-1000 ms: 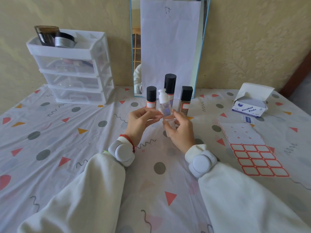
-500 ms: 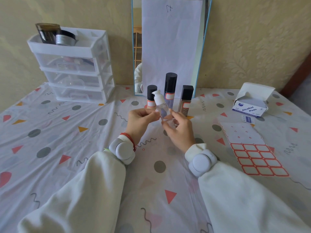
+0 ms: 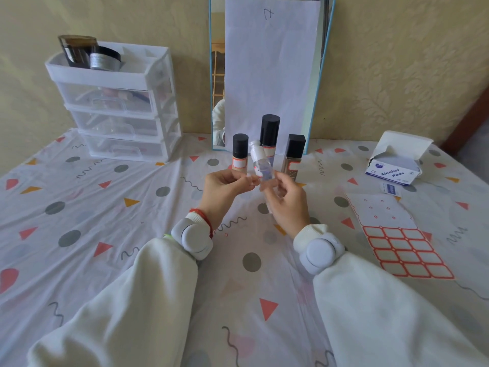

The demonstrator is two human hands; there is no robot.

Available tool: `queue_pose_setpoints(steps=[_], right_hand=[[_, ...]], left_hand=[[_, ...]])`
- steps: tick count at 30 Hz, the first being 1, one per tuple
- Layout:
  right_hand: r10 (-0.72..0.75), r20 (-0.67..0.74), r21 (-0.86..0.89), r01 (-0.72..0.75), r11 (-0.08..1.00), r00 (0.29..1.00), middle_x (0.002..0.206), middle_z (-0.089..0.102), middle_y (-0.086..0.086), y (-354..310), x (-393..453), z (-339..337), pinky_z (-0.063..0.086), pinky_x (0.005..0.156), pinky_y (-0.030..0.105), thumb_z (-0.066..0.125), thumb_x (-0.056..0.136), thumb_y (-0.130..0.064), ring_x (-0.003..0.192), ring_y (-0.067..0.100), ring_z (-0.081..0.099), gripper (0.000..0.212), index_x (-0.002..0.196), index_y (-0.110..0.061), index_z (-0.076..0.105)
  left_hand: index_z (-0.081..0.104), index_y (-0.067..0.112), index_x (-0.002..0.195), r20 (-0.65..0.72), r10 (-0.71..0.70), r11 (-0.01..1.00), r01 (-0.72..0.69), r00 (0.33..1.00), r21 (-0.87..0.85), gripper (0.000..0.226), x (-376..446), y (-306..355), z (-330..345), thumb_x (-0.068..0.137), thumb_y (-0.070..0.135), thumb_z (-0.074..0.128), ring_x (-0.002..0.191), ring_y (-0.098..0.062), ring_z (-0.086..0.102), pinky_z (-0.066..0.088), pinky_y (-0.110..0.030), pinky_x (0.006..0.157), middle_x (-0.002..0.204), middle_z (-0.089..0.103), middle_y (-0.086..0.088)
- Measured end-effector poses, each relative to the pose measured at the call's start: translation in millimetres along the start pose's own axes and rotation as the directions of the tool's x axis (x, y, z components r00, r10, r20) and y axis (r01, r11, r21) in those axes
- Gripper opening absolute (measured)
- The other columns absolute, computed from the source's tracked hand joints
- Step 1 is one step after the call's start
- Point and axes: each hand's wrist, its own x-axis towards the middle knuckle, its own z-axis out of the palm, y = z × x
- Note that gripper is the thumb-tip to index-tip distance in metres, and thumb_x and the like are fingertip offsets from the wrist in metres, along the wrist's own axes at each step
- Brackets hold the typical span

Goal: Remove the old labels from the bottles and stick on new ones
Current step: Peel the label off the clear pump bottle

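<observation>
A person holds a small clear pump bottle [image 3: 260, 168] raised above the patterned desk [image 3: 79, 207], tilted left. The right hand [image 3: 287, 201] curls round its lower body; the left hand [image 3: 225, 192] pinches at its side, apparently picking a label edge. To peel cleanly, the right grip should stay firm while the left pulls slowly and flat. A sheet of new labels [image 3: 404, 250] lies to the right.

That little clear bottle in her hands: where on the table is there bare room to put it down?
Bare cloth lies between the drawer unit and the left hand, and in front between the sleeves. It is crowded behind the clear bottle, where three black-capped bottles stand, and to the right by the label sheet and alcohol pads box.
</observation>
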Motion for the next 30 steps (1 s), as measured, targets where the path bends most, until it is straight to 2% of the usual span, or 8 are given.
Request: queue_pose_setpoints(steps=[3,8,13,16,20,23,25,30], right_hand=[[0.037,0.018,0.081,-0.039,0.996,0.999,0.098,0.072,0.009,-3.0,-1.7,1.4,0.056,0.08,0.049,0.062,0.092,-0.031,0.091,0.023,0.069,0.038,0.121,-0.008,0.061],[0.085,0.052,0.198,-0.094,0.976,0.995,0.097,0.072,0.012,-4.0,-2.9,0.6,0.056,0.081,0.05,0.051,0.097,-0.015,0.09,0.024,0.071,0.028,0.123,-0.007,0.059],[0.124,0.152,0.276,-0.163,0.947,0.981,0.096,0.071,0.009,-7.3,-3.5,2.4,0.058,0.077,0.033,0.043,0.098,-0.008,0.082,0.019,0.072,0.032,0.127,-0.007,0.056],[0.113,0.144,0.237,-0.145,0.961,0.983,0.096,0.07,0.008,-6.2,-2.8,3.1,0.057,0.083,0.038,0.049,0.098,-0.011,0.085,0.019,0.071,0.033,0.13,-0.004,0.052],[0.094,0.122,0.167,-0.114,0.979,0.988,0.096,0.069,0.0,-3.6,-2.9,4.0,0.057,0.086,0.034,0.061,0.093,-0.018,0.091,0.016,0.069,0.037,0.127,-0.008,0.052],[0.056,0.135,0.106,-0.071,0.992,0.989,0.105,0.063,-0.006,-1.8,-3.2,3.8,0.053,0.087,0.019,0.066,0.09,-0.024,0.102,0.011,0.063,0.043,0.129,-0.014,0.051],[0.042,0.148,0.091,-0.056,0.994,0.988,0.109,0.064,-0.001,-1.7,-3.3,3.5,0.051,0.089,0.018,0.066,0.09,-0.025,0.104,0.011,0.061,0.044,0.129,-0.015,0.05],[-0.015,0.123,0.067,0.007,0.998,0.992,0.102,0.064,-0.001,-1.7,-3.9,2.1,0.045,0.078,0.004,0.069,0.088,-0.023,0.094,-0.001,0.06,0.041,0.124,-0.017,0.052]], left_hand=[[0.069,0.003,0.07,-0.015,0.016,1.0,-0.016,1.0,0.012,0.015,0.3,0.0,0.6,0.083,-0.003,0.066,0.071,-0.017,0.069,0.055,-0.022,0.071,0.071,0.072,-0.008],[0.065,0.005,0.075,-0.019,0.025,0.999,-0.025,0.999,0.029,0.011,0.4,0.4,-0.2,0.083,-0.002,0.067,0.064,-0.015,0.066,0.056,-0.025,0.069,0.066,0.07,-0.001],[0.064,0.001,0.081,-0.063,0.033,0.999,-0.031,0.997,0.037,0.008,0.2,3.2,-0.7,0.082,-0.005,0.067,0.056,-0.013,0.061,0.053,-0.024,0.06,0.069,0.065,-0.006],[0.064,0.001,0.077,-0.094,0.059,0.998,-0.055,0.994,0.044,0.008,-0.2,4.9,0.3,0.081,-0.003,0.07,0.054,-0.012,0.059,0.052,-0.024,0.059,0.067,0.064,-0.007],[0.067,-0.006,0.079,-0.087,0.112,0.99,-0.103,0.99,0.099,0.007,-1.4,3.8,1.9,0.08,-0.002,0.072,0.054,-0.012,0.059,0.051,-0.023,0.058,0.07,0.066,-0.008],[0.066,-0.006,0.079,-0.113,0.134,0.985,-0.12,0.985,0.126,0.005,-0.7,2.9,1.0,0.08,-0.003,0.071,0.054,-0.011,0.059,0.051,-0.022,0.057,0.07,0.066,-0.008],[0.066,-0.005,0.078,-0.11,0.129,0.985,-0.115,0.986,0.126,0.004,0.3,2.0,0.4,0.08,-0.004,0.07,0.055,-0.011,0.059,0.052,-0.022,0.058,0.07,0.066,-0.006],[0.071,0.0,0.074,-0.068,0.076,0.995,-0.071,0.995,0.074,0.006,0.2,-0.2,0.8,0.079,-0.004,0.071,0.056,-0.013,0.063,0.054,-0.022,0.061,0.062,0.069,0.0]])
